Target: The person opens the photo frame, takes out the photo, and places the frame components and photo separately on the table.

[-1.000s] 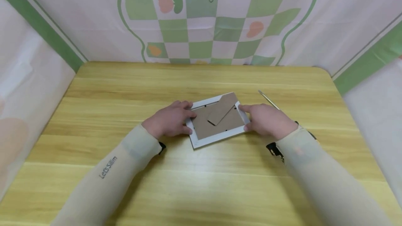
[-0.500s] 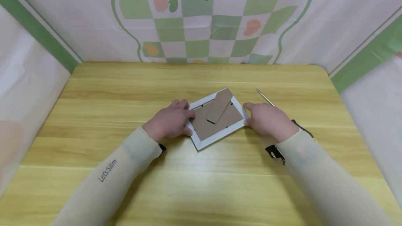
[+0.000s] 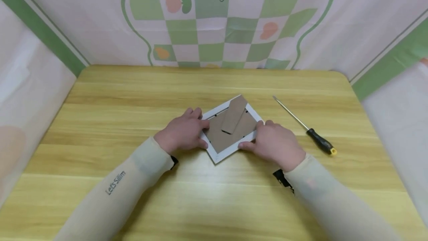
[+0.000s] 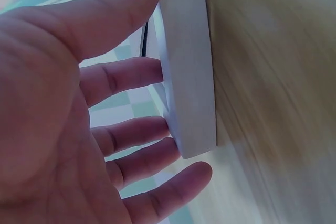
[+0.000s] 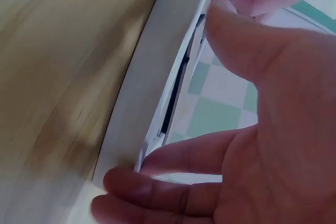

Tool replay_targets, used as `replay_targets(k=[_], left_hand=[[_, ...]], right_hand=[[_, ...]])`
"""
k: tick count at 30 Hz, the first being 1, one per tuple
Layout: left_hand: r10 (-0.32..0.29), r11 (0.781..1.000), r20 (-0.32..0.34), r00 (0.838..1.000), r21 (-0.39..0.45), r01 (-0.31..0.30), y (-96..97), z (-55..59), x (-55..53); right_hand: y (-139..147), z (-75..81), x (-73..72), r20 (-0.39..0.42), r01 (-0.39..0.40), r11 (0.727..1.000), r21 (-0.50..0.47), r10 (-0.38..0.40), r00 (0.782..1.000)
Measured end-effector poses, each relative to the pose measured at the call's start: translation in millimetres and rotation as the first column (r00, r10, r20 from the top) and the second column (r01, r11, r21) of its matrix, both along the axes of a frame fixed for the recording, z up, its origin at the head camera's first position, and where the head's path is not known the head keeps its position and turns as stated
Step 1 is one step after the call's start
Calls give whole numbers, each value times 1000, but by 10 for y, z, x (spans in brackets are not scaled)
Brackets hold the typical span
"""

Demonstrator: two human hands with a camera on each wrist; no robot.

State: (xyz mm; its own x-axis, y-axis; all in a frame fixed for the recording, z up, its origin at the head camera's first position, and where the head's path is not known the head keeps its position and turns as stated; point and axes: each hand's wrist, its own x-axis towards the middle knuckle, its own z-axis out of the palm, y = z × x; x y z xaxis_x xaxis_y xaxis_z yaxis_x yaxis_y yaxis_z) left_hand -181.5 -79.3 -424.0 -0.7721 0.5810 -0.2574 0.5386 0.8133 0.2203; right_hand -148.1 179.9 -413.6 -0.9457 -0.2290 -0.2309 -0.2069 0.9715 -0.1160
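Head view is bright, evenly lit, mostly sharp. Soft glare sits low centre on the pale yellow wood-grain tabletop (image 3: 214,203); soft shadows fall beside the beige fabric sleeves (image 3: 128,189). Wrist views run dimmer, bluish, hazy: white-and-green checked cloth backdrop (image 5: 223,85) washes out, blurry shadow edges the white rectangular picture frame (image 5: 148,69).

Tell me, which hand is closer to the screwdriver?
The right hand: the screwdriver lies to its right, whereas the left hand is across the picture frame from it.
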Motion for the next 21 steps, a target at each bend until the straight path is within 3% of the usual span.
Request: replay_targets(k=[10, 18, 21], left_hand=[[-33, 999, -8, 999, -4, 33, 43, 48, 65], [-117, 991, 97, 988, 77, 110, -41, 89, 15], [-92, 991, 128, 987, 105, 79, -84, 107, -44]], right_hand=[[8, 24, -77, 55, 20, 1000, 17, -21, 998], [25, 85, -149, 134, -34, 999, 4, 33, 990], [19, 105, -164, 154, -37, 999, -1, 37, 987]])
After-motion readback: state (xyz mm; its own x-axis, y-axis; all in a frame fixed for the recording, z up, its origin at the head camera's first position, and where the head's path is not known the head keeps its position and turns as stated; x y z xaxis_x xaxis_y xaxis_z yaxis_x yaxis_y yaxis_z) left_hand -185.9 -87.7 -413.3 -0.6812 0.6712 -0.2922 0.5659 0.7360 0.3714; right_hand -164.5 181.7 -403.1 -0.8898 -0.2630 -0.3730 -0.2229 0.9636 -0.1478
